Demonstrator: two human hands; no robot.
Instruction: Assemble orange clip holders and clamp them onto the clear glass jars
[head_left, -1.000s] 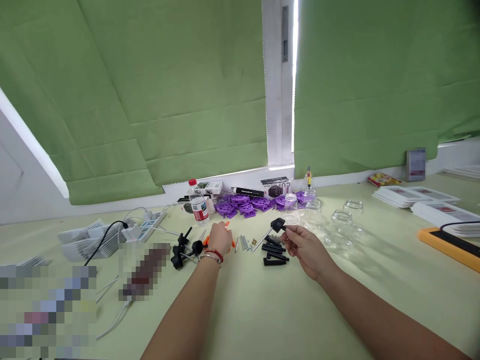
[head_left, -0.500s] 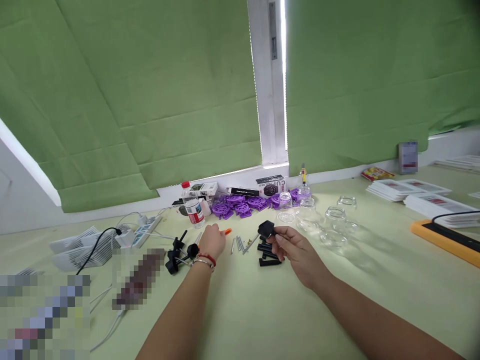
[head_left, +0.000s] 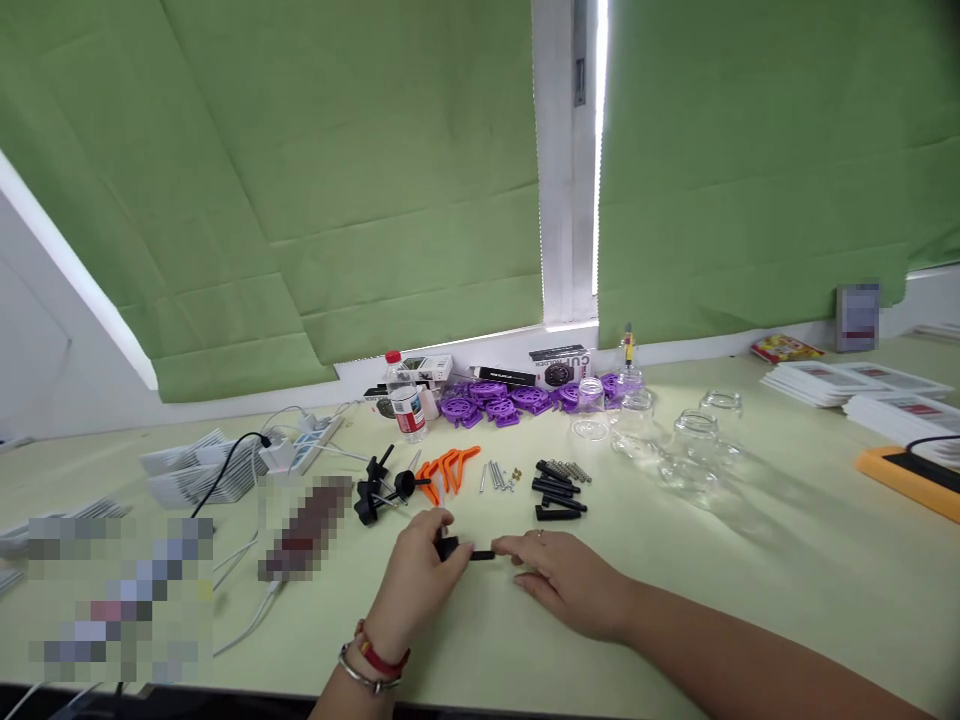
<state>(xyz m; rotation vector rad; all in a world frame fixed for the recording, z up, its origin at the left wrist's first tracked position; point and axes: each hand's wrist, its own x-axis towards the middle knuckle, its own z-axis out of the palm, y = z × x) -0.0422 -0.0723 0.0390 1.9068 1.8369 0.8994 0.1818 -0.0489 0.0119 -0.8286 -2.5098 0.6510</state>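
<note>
My left hand is closed around a black plastic part. A narrow black stem of it points right from between my thumb and fingers, and a thin shiny rod seems to stick up by the fingertips. My right hand is at the stem's tip, index finger stretched out and thumb apart. Whether that finger touches the tip I cannot tell. Beyond my hands lie orange L-shaped pieces, silver screws, black tube-like parts and small springs. Black knob-like parts with metal rods lie to the left.
At the back stand a water bottle, purple plastic pieces and a cup holder box. Clear jars stand to the right. On the left are a power strip, cables and stacked white pieces.
Both hands have come nearer to me. The black part, earlier in my right hand, now appears in my left. My left hand has left the orange pieces, which now show. The view has shifted.
</note>
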